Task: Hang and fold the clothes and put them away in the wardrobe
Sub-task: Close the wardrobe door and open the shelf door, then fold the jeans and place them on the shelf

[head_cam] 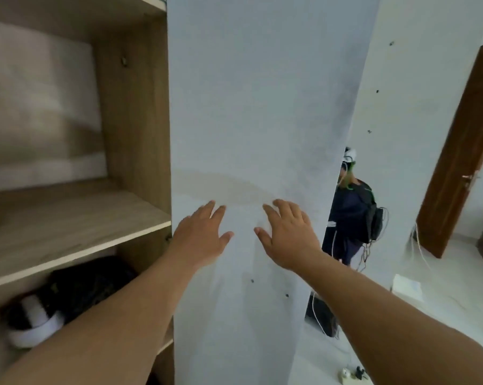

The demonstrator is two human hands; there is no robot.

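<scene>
Wardrobe (134,112), wood-grain carcass, filling left half of frame; open compartment on left, tall and upright, long axis vertical, open side facing the camera. White door (257,107) of wardrobe, centre frame, standing partly open, long axis vertical, free edge on the right, inner face toward camera. Wooden shelf (68,232) across the left bay, horizontal, nothing seen on it. Dark folded clothes (93,284) below that shelf, a black-and-white piece (32,320) just beside them at lower left; blurred, type unclear. Left hand (204,234) flat on door face, fingers straight and spread, gripping nothing. Right hand (287,232) just beside it, also flat on the door, fingers splayed, holding nothing.

Likely step: pushing door, probably to swing it; direction unclear from one frame.

Risks: door swinging shut onto left forearm, which crosses the carcass edge. Flat palms sliding on smooth panel, no handle held, so poor control of the swing. Door pushed outward hitting second person (354,212) standing behind its free edge. Cables (323,315) on floor near door foot, possible snag.
</scene>
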